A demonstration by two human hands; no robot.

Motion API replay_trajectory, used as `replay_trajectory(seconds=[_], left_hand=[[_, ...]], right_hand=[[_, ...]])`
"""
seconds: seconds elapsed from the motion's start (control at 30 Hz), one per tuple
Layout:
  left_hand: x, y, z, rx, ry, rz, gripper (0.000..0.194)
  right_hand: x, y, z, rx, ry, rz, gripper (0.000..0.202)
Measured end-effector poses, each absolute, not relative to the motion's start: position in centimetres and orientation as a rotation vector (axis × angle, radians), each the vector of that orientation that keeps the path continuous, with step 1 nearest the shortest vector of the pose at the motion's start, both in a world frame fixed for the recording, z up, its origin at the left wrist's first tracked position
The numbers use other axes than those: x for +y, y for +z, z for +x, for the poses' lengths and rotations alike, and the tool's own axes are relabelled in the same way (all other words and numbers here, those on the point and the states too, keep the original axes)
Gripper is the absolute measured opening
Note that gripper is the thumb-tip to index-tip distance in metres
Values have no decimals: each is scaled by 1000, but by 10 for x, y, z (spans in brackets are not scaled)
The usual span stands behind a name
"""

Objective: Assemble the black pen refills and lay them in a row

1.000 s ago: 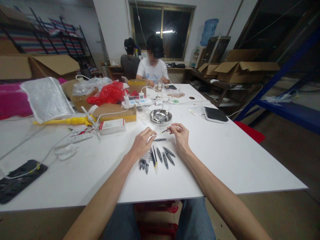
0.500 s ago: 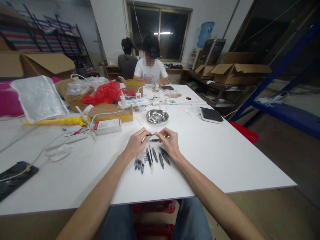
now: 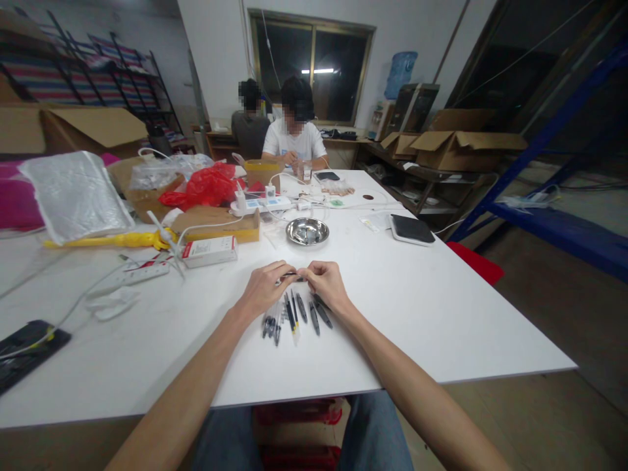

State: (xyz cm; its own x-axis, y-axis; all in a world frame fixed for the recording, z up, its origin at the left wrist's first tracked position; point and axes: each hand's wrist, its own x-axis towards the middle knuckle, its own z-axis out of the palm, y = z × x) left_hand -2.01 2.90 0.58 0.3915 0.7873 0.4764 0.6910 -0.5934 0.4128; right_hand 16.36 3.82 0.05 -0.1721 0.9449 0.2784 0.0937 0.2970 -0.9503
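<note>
Close together over the white table, my left hand [image 3: 265, 285] and my right hand [image 3: 326, 282] meet fingertip to fingertip. Both are closed in a pinch on a thin dark pen part [image 3: 290, 274], mostly covered by the fingers. Just below them lie clear pen tubes with black ends [image 3: 271, 325], black refills with yellow ends [image 3: 290, 312] and several dark grey pen barrels [image 3: 314, 318]. Beyond my hands stands a shiny metal bowl [image 3: 307, 231] with a few small pieces in it, too small to name.
Left of the bowl are a white-and-red box [image 3: 210, 252], a power strip [image 3: 260, 204], a red plastic bag [image 3: 203, 186] and loose cables. A black-topped flat device [image 3: 412, 229] lies to the right. Across the table a person in a white shirt [image 3: 294, 142] works.
My hands have drawn closer together, and the thin dark rod that showed between them is now mostly hidden by fingers. The view has shifted slightly.
</note>
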Motion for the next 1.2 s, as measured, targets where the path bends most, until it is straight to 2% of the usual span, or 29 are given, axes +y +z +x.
replay_trajectory(seconds=[0.17, 0.33, 0.43, 0.9, 1.2], left_hand=[[30, 0, -24, 1503, 1075, 2377, 27], [33, -4, -27, 1673, 1071, 2274, 29], [32, -5, -27, 1673, 1078, 2244, 27], [25, 0, -19, 1604, 998, 2270, 24], [24, -2, -19, 1617, 989, 2264, 24]], right_hand=[[35, 8, 165, -1744, 1086, -930, 34], [28, 14, 166, -2288, 771, -825, 22], [26, 12, 165, -2438, 630, -824, 24], [19, 9, 154, -2531, 532, -856, 20], [22, 2, 153, -2427, 678, -842, 20]])
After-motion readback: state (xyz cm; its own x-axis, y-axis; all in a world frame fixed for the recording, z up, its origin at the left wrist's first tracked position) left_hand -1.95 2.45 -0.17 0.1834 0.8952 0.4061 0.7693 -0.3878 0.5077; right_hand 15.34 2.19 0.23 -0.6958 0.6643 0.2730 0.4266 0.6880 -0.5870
